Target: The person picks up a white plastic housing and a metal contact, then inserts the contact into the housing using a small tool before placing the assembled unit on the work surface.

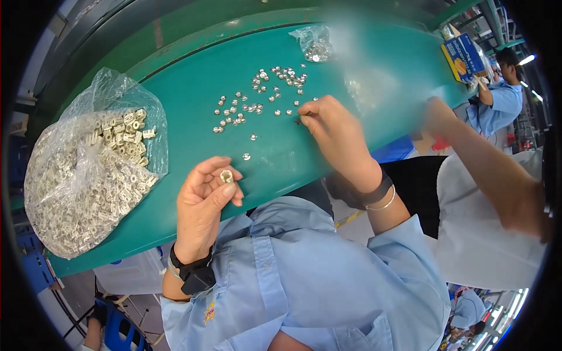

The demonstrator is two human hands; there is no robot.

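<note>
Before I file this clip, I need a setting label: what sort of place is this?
Probably a factory assembly bench: a big bag of pale parts, small metal pieces scattered over a green table, and a co-worker in a blue shirt.

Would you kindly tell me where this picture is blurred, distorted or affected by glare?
In the head view, a hazy smear veils the green table at upper right and blurs a co-worker's hand; in the head view, the table's edges bend and the corners go black; in the head view, small metal parts glint, while the left hand and right hand look fairly sharp.
</note>
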